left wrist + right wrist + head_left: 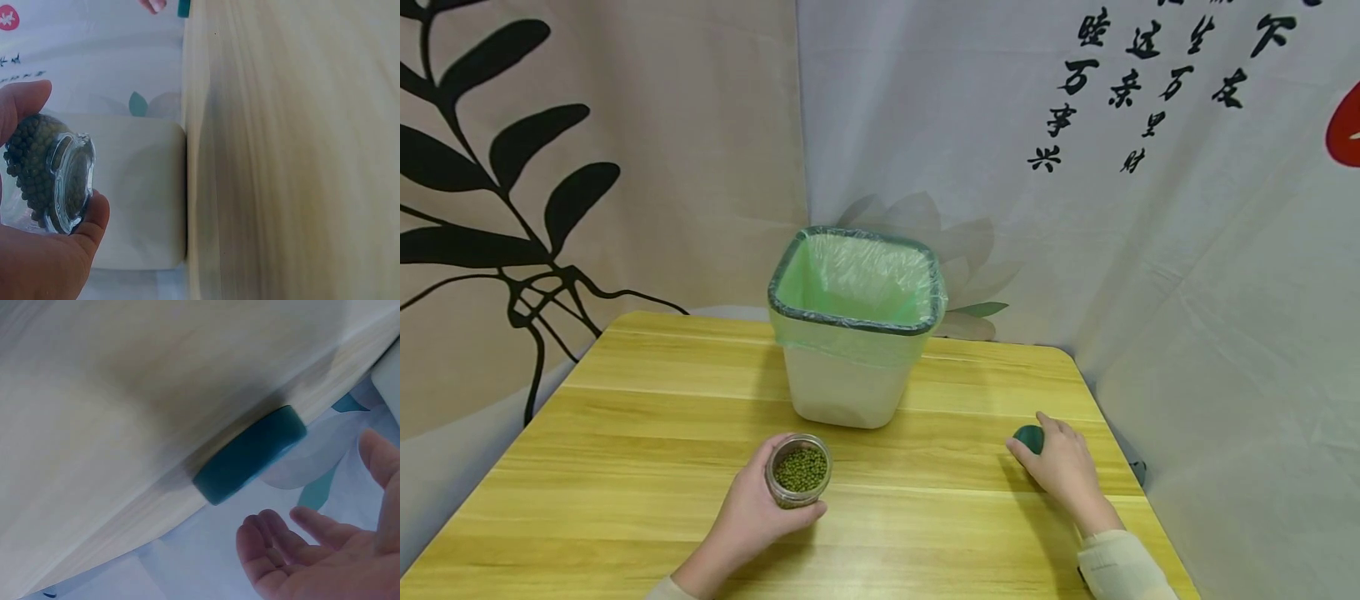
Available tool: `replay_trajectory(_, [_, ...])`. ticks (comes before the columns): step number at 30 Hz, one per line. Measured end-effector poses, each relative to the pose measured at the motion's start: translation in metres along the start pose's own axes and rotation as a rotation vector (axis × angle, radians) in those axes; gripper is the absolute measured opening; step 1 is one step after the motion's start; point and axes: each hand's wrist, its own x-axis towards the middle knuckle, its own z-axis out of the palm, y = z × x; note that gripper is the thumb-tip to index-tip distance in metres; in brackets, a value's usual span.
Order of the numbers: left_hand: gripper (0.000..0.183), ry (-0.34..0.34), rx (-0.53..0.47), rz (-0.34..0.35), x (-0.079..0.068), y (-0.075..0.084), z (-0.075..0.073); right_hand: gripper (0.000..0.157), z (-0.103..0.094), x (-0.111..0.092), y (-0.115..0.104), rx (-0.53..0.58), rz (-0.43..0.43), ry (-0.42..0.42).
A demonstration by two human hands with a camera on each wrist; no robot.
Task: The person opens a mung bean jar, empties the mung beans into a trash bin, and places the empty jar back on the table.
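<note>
My left hand grips an uncovered clear jar above the near middle of the table. Green mung beans show inside it. Seen from the left wrist, the thumb and fingers wrap round the jar's glass wall. At the right, my right hand hovers by a dark green round lid. In the right wrist view, the lid lies flat on the table, and a gap separates it from the loosely bent fingers.
A pale bin lined with a green bag stands at the table's back middle. Cloth hangings with plant prints and writing surround the wooden table. The table's right edge runs close to the right hand.
</note>
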Motion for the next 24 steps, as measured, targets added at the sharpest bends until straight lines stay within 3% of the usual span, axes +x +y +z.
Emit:
replay_trajectory(5, [0.103, 0.004, 0.003, 0.0, -0.001, 0.0, -0.001, 0.079, -0.003, -0.006, -0.01, 0.036, -0.041, 0.042])
replay_trajectory(24, [0.101, 0.028, 0.021, 0.006, -0.001, -0.002, -0.008, 0.072, -0.003, -0.02, -0.039, 0.102, -0.125, 0.083])
